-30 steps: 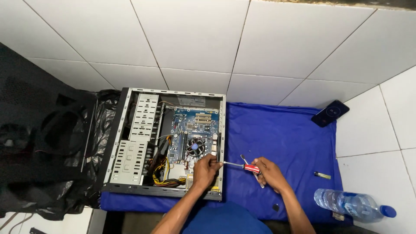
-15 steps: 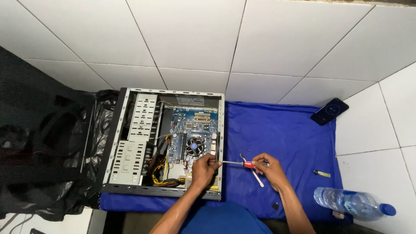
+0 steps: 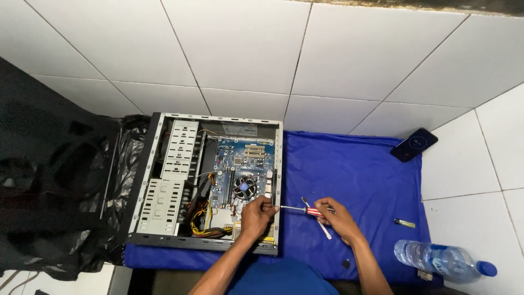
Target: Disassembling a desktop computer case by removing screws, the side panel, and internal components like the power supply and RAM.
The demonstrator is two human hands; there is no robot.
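Note:
An open desktop computer case (image 3: 164, 180) lies on its side on a blue cloth (image 3: 355, 175), its motherboard (image 3: 240, 169) and fan exposed. My left hand (image 3: 256, 214) rests on the case's right edge near the lower corner, fingers curled on the metal rim. My right hand (image 3: 333, 216) grips a screwdriver (image 3: 305, 210) with a red and white handle, its shaft pointing left at the case edge beside my left hand. A second thin tool (image 3: 316, 218) lies on the cloth under my right hand.
A dark phone (image 3: 414, 145) lies at the cloth's far right corner. A small lighter (image 3: 404, 223) and a plastic water bottle (image 3: 442, 261) lie on the right. Black plastic and a dark bag (image 3: 54, 191) fill the left. White tiles surround everything.
My right hand has levelled the screwdriver so its tip points at the case edge. My left hand has stayed on the rim.

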